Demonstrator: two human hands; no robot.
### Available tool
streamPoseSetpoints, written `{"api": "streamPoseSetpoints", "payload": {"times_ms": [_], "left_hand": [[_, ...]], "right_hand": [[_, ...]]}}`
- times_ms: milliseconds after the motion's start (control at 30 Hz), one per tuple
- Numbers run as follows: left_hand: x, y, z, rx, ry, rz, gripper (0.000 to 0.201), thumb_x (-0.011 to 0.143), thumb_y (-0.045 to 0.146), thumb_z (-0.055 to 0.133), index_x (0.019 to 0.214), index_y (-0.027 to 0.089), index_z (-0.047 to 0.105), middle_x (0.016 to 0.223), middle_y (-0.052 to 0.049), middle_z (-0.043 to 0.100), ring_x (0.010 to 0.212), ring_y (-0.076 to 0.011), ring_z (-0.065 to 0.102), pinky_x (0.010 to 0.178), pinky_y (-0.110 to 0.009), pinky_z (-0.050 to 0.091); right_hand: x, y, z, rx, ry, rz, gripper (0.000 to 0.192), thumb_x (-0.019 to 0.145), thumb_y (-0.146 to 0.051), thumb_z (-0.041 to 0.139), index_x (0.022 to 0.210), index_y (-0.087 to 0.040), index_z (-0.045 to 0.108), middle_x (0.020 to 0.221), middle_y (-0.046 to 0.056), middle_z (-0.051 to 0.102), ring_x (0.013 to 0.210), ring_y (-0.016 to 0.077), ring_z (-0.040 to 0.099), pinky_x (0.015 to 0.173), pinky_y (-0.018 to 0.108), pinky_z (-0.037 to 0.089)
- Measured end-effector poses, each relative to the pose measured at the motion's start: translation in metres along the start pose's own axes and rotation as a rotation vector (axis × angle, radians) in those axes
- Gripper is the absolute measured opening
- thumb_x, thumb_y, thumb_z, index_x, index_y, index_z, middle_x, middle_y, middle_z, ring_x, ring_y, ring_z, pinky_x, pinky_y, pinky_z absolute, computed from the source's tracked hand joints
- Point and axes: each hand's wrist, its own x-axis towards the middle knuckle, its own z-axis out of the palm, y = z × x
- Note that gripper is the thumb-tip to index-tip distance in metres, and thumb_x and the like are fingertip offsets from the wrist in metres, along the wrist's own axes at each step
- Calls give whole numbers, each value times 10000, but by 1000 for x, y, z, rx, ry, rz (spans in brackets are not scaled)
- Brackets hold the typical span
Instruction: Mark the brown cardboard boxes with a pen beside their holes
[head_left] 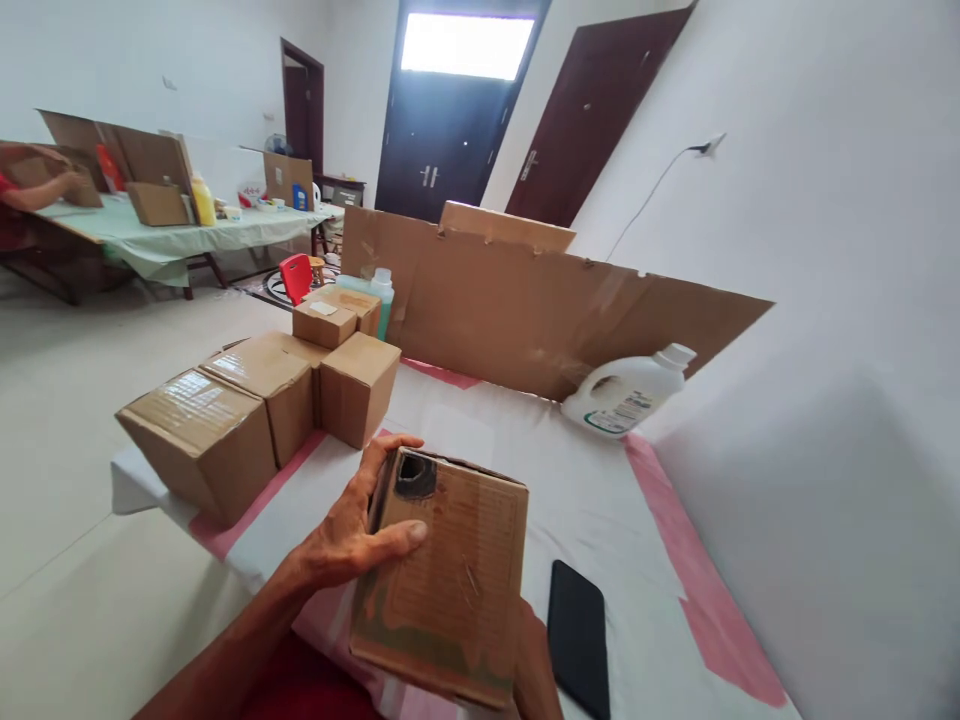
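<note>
A brown cardboard box (pixel 457 570) is held up close in front of me, with a dark-rimmed hole near its upper left corner and a stained lower edge. Around its left side wraps my left hand (pixel 360 535), the thumb lying on the near face and the fingers behind the edge. My right hand (pixel 534 660) is at the lower right of the box, mostly hidden behind it; its fingers do not show. Just right of the box, a black phone (pixel 577 635) lies on the white and pink tablecloth (pixel 495 425).
Several cardboard boxes (pixel 232 430) stand at the table's left edge, with a bottle of green liquid (pixel 384 300) behind them. A cardboard panel (pixel 495 310) borders the far side. A white jug (pixel 630 395) leans there. Another person's arm (pixel 45 185) shows at a far-left table.
</note>
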Motion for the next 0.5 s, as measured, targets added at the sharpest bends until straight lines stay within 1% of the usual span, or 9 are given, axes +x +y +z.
{"api": "streamPoseSetpoints", "payload": {"times_ms": [33, 67, 133, 167, 200, 267, 333, 433, 500], "left_hand": [[-1, 0, 0, 14, 3, 4, 706, 838, 440, 745, 1444, 281, 420, 1280, -91, 586, 1147, -298, 594, 1004, -420, 481], [-1, 1, 0, 22, 3, 6, 712, 834, 432, 749, 1445, 276, 418, 1278, -93, 581, 1147, -298, 589, 1012, -426, 474], [-1, 2, 0, 33, 4, 6, 722, 823, 412, 759, 1442, 269, 416, 1286, -95, 571, 1147, -297, 588, 1018, -432, 470], [-1, 3, 1, 47, 10, 10, 726, 813, 400, 766, 1437, 268, 420, 1300, -96, 561, 1153, -298, 586, 1022, -434, 468], [0, 5, 3, 68, 16, 14, 725, 803, 388, 772, 1430, 272, 428, 1320, -95, 548, 1170, -302, 580, 1035, -439, 461], [0, 8, 7, 119, 18, 22, 719, 785, 361, 779, 1416, 284, 443, 1362, -91, 525, 1230, -318, 552, 1082, -461, 435], [-1, 11, 11, 162, 0, 40, 725, 768, 331, 779, 1412, 296, 446, 1399, -84, 502, 1296, -333, 510, 1131, -482, 399], [-3, 14, 17, 194, -31, 91, 734, 752, 290, 770, 1411, 301, 447, 1427, -71, 476, 1356, -325, 461, 1173, -482, 363], [-5, 14, 19, 207, -33, 132, 732, 751, 290, 769, 1411, 297, 451, 1425, -65, 469, 1373, -313, 441, 1189, -470, 345]], "right_hand": [[-1, -7, -10, 25, 45, 27, 377, 701, -601, 673, 556, -265, 584, 471, 41, 621, 435, 223, 539, 455, 339, 367], [-3, -18, -21, 90, 128, 52, 375, 731, -605, 677, 624, -251, 610, 488, 27, 629, 436, 211, 546, 447, 324, 387], [-11, -48, -43, 344, 367, 66, 340, 769, -548, 743, 783, -225, 636, 577, 0, 673, 463, 179, 581, 444, 278, 428], [-16, -66, -52, 502, 463, 17, 313, 776, -490, 782, 840, -222, 633, 659, -5, 706, 527, 174, 640, 491, 266, 485], [-21, -86, -58, 664, 502, -68, 303, 782, -456, 800, 859, -221, 625, 759, 0, 730, 599, 177, 688, 539, 270, 529], [-34, -123, -60, 760, 461, -174, 296, 798, -446, 807, 883, -226, 629, 912, 8, 752, 718, 185, 742, 618, 281, 582], [-46, -151, -48, 770, 348, -320, 227, 840, -385, 797, 899, -217, 655, 948, 23, 756, 729, 182, 747, 654, 305, 604], [-57, -173, -24, 683, 228, -516, 92, 907, -257, 746, 930, -198, 680, 962, 45, 761, 706, 163, 731, 648, 300, 595], [-59, -176, -14, 632, 212, -572, 49, 928, -216, 718, 948, -195, 678, 974, 49, 761, 688, 146, 712, 612, 273, 573]]}}
